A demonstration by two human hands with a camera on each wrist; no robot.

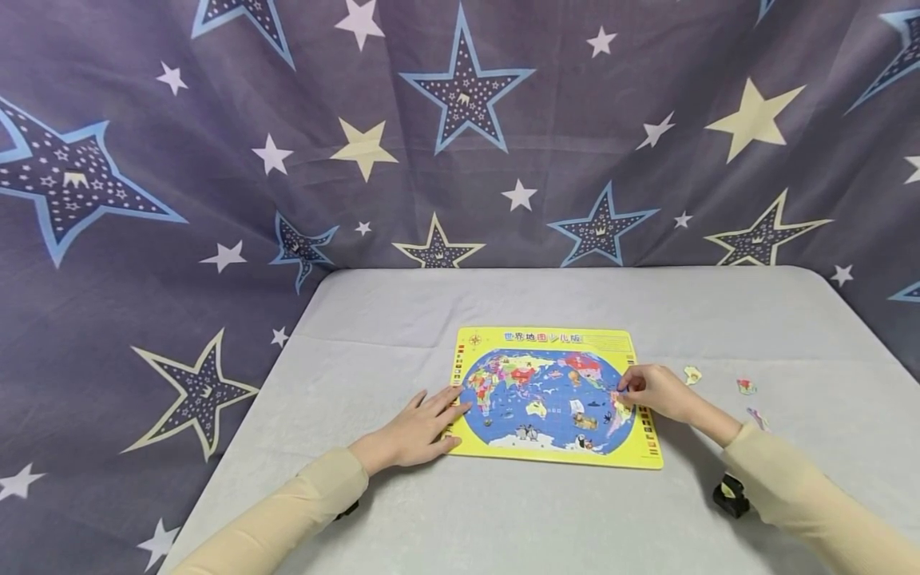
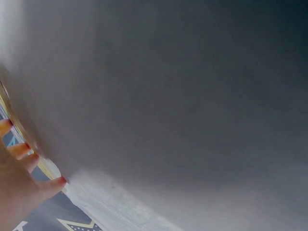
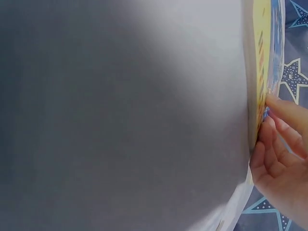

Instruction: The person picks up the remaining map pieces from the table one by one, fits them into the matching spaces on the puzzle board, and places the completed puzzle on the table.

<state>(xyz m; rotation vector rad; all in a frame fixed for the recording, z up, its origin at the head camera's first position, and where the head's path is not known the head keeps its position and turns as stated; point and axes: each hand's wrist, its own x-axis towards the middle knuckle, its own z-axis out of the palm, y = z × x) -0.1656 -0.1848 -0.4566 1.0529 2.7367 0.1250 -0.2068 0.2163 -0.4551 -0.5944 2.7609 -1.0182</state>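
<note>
A yellow-framed world map puzzle board [image 1: 561, 457] lies flat on the table, with a blue oval map and coloured continents. My left hand [image 1: 417, 430] rests at its left edge, fingers spread and fingertips on the frame; the left wrist view shows these fingers [image 2: 48, 186] along the board's side. Over the right part of the map, my right hand [image 1: 660, 391] has thumb and fingers drawn together. They pinch a small blue puzzle piece [image 3: 265, 113], mostly hidden by the fingertips. The right wrist view sees the board edge-on beside this hand.
Right of the board lie loose puzzle pieces: a pale one [image 1: 692, 374], a red and green one [image 1: 746, 386] and a pinkish one [image 1: 757, 418]. A grey cloth covers the table [image 1: 388, 319]. Behind hangs a dark star-patterned curtain [image 1: 546, 160].
</note>
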